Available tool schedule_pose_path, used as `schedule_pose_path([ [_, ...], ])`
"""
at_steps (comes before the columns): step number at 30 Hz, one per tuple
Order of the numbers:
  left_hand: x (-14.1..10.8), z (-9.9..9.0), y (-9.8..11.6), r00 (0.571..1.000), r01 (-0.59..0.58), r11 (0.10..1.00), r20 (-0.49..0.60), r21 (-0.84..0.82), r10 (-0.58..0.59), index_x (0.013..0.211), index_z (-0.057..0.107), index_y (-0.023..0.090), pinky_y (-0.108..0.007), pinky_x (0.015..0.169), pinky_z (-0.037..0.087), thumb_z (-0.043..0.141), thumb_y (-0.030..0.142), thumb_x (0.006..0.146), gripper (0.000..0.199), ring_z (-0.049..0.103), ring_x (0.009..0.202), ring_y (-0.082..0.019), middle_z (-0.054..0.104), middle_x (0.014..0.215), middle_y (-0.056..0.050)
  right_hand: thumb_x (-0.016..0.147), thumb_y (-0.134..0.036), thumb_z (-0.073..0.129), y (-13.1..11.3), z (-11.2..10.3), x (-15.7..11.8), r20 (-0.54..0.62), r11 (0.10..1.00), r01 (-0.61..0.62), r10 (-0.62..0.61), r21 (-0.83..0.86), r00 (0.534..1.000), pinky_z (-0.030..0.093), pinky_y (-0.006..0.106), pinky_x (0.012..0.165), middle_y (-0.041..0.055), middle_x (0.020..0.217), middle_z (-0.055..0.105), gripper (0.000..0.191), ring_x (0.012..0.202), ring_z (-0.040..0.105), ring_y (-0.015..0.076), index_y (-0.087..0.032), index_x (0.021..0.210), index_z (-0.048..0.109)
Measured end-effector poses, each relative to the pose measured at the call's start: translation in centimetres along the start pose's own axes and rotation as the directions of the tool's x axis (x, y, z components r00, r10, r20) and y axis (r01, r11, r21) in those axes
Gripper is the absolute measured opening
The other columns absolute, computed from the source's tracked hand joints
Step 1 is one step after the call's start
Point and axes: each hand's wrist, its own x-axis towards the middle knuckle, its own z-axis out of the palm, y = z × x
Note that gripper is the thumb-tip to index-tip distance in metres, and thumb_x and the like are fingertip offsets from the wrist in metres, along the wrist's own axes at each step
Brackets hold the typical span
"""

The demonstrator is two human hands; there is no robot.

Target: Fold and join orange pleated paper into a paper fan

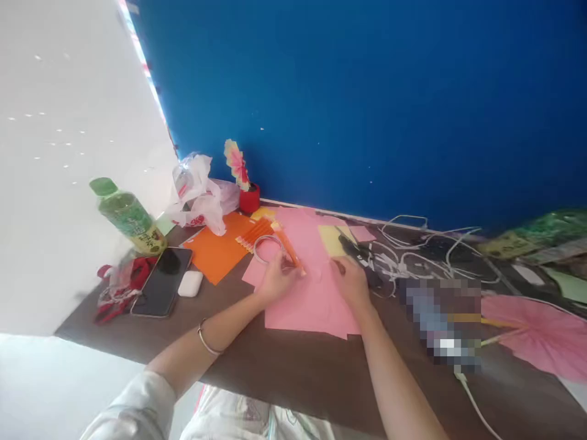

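My left hand [277,280] is closed on the edge of a thin roll of tape [255,249], which stands out beyond the fingers. Beside those fingers lies a long folded orange paper strip [288,245]. My right hand [352,281] has its fingers curled in over the pink paper [302,308]; anything small between them cannot be made out. Just beyond it are a black-handled tool [352,249], perhaps scissors, and a yellow paper piece [329,239]. Several folded orange strips [253,234] rest side by side on an orange sheet [213,260].
To the left are a green-capped bottle [131,217], a phone [161,284] and a white case [190,283]. A plastic bag [195,189] and a red pot [250,199] with a paper fan stand behind. White cables [403,263] and a pink paper fan [545,336] occupy the right.
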Motion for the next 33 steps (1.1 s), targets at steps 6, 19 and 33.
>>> schedule_pose_path([
  [6, 0.0, 0.0, -0.2, 1.0, 0.012, 1.0, 0.018, -0.022, -0.012, 0.08, 0.04, 0.019, -0.034, 0.078, 0.048, 0.067, 0.023, 0.068, 0.03, 0.06, 0.083, -0.015, 0.06, 0.089, -0.004, 0.079, -0.025, 0.042, -0.2, -0.1, 0.2, -0.088, 0.994, -0.04, 0.049, 0.099, 0.995, 0.045, 0.034, 0.074, 0.0086, 0.09, 0.065, 0.021, 0.08, 0.059, 0.0211, -0.018, 0.087, 0.06],
  [19, 0.1, -0.1, -0.1, 1.0, 0.025, 1.0, 0.008, 0.004, -0.025, 0.078, 0.039, 0.019, -0.036, 0.08, 0.047, 0.068, 0.023, 0.067, 0.031, 0.06, 0.085, -0.016, 0.061, 0.091, -0.005, 0.073, -0.035, 0.05, -0.5, -0.6, 0.0, -0.053, 0.948, -0.22, 0.238, 0.231, 0.97, 0.043, 0.03, 0.063, 0.0059, 0.074, 0.064, 0.022, 0.065, 0.055, 0.018, -0.016, 0.078, 0.06],
  [33, 0.1, 0.0, -0.1, 0.999, 0.031, 0.999, 0.013, -0.02, -0.031, 0.078, 0.039, 0.02, -0.036, 0.079, 0.047, 0.068, 0.022, 0.067, 0.031, 0.06, 0.082, -0.015, 0.061, 0.088, -0.004, 0.076, -0.036, 0.048, -0.5, -0.7, -0.2, -0.038, 0.949, -0.202, 0.217, 0.243, 0.975, 0.043, 0.029, 0.063, 0.0046, 0.069, 0.063, 0.023, 0.065, 0.055, 0.0176, -0.016, 0.075, 0.06],
])
